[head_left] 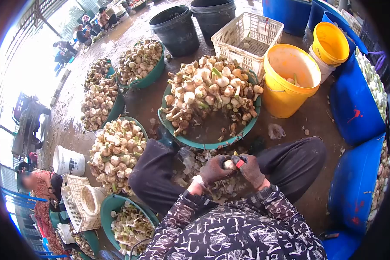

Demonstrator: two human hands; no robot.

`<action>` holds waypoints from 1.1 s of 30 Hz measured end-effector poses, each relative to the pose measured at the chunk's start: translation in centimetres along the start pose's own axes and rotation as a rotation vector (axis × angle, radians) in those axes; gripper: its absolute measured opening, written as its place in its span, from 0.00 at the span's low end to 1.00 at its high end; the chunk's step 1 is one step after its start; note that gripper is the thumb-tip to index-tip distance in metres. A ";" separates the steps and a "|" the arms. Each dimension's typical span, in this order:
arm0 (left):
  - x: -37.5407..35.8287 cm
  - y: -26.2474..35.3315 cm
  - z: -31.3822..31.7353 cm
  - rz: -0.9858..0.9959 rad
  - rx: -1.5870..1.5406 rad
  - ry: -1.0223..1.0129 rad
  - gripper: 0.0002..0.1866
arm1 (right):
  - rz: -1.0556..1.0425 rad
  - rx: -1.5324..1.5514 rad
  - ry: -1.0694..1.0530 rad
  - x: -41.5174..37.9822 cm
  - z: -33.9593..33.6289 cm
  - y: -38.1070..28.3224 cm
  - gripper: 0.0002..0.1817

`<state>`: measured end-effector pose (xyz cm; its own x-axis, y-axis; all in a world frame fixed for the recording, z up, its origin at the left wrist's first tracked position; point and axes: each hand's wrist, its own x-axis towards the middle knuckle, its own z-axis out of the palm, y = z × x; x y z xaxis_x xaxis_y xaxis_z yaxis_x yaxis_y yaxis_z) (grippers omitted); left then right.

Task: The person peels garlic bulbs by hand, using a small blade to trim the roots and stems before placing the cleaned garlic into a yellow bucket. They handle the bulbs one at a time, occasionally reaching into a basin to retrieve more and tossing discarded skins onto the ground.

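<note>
Both of my hands wear dark gloves and meet between my bent knees. My left hand (215, 170) is closed around a pale garlic bulb (229, 164). Close against the bulb, my right hand (252, 171) is closed on a small black tool with a red band (239, 164); its working end cannot be made out. Peeled skins and scraps (190, 160) lie on the ground under and around my hands. Just beyond them sits a wide green tub (203, 144) heaped with untrimmed garlic bulbs (208, 89).
A yellow bucket (275, 102) and a cream plastic crate (236, 45) stand behind the tub on the right. More garlic-filled tubs (117, 145) line my left. Blue barrels (355, 177) lie along the right. Another person (41, 182) sits at far left.
</note>
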<state>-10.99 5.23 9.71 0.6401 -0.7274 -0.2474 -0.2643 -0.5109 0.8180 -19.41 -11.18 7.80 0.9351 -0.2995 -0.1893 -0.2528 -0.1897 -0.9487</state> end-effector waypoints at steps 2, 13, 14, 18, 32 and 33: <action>0.0 -0.2 -0.2 -0.059 -0.425 -0.064 0.26 | -0.039 0.098 -0.092 0.2 -0.3 0.0 0.14; 0.2 0.2 2.2 -0.020 -0.409 0.164 0.31 | 0.627 1.187 -0.287 -0.3 0.6 -1.1 0.25; 0.2 0.5 1.8 -0.024 -0.414 0.165 0.31 | 0.611 1.281 -0.270 0.0 0.9 0.3 0.26; 0.2 0.3 -0.1 0.290 0.096 0.390 0.27 | 0.288 0.733 -0.388 1.0 1.1 5.9 0.21; -0.4 -0.7 3.3 0.193 0.272 0.335 0.15 | 0.679 1.011 -0.206 1.7 1.9 6.3 0.20; -0.8 0.2 2.6 0.248 0.263 0.368 0.14 | 0.519 0.883 -0.293 1.7 1.3 7.2 0.20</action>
<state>-13.42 4.52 8.74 0.7343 -0.6559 0.1748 -0.5821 -0.4760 0.6592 -19.37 -11.87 0.34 0.8177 0.1097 -0.5651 -0.4776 0.6772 -0.5597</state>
